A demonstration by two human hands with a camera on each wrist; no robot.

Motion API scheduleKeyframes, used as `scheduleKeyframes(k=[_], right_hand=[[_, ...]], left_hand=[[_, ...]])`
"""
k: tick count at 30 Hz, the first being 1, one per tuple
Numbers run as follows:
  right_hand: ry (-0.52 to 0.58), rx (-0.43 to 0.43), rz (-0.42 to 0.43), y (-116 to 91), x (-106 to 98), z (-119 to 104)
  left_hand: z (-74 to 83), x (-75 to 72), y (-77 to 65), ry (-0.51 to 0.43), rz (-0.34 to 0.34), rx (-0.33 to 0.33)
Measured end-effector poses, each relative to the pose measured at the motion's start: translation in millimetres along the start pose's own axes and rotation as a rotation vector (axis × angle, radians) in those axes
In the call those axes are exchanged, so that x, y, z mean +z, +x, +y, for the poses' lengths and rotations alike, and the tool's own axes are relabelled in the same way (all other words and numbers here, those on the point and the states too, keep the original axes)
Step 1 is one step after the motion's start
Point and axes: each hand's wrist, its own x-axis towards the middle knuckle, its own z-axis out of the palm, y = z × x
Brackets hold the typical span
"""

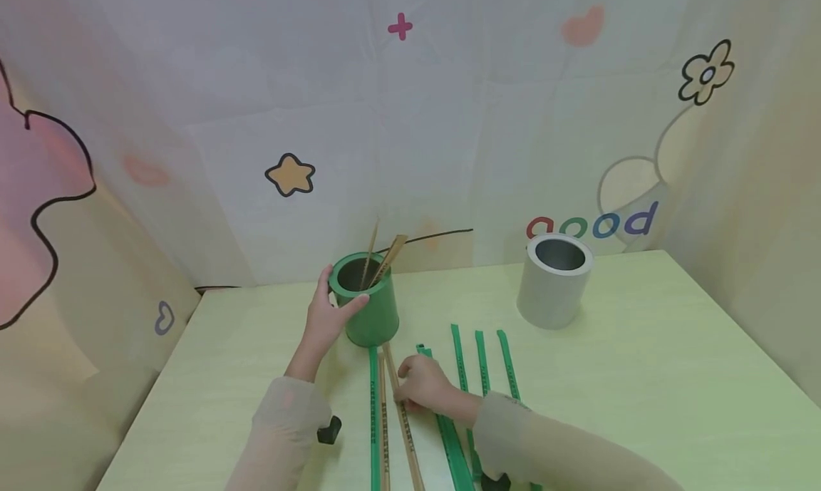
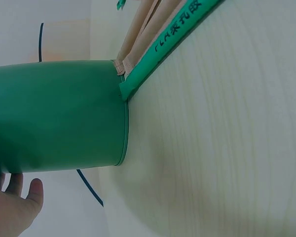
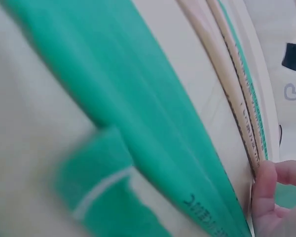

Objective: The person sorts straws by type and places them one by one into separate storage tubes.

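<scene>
My left hand [image 1: 325,326] grips the green cylindrical cup [image 1: 374,321] at its left side, thumb at the front of the rim. Two brown sticks, likely wrapped straws [image 1: 389,258], lean inside the cup. Just in front of it lie a long green wrapped straw [image 1: 374,420] and two brown wrapped straws [image 1: 409,445]. My right hand [image 1: 428,384] pinches the right-hand brown one between thumb and forefinger, also seen by the right wrist camera, where the fingers [image 3: 266,185] meet a brown strip. Printed letters run along the green straw [image 2: 170,37] in the left wrist view.
A white cylindrical cup [image 1: 553,291] stands at the back right. A bundle of green wrapped straws [image 1: 452,448] lies under my right wrist, with three separate green straws [image 1: 482,363] to its right. A printed curtain [image 1: 417,142] hangs behind the pale wooden table [image 1: 673,377].
</scene>
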Motion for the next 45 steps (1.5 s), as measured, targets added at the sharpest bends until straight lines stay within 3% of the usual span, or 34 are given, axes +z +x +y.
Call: scheduleKeyframes(k=[9, 22, 34, 45], right_hand=[[0.116, 0.058, -0.073, -20, -4, -2], [-0.045, 0.034, -0.023, -14, 2, -2], [-0.047, 0.068, 0.016, -11, 5, 0], [-0.075, 0.011, 0.025, -13, 5, -1]], left_hand=[[0.8, -0.8, 0.4, 0.005, 0.000, 0.008], [0.7, -0.9, 1.2, 0.014, 0.000, 0.008], [0.3, -0.2, 0.9, 0.014, -0.001, 0.009], [1.1, 0.1, 0.4, 0.012, -0.003, 0.015]])
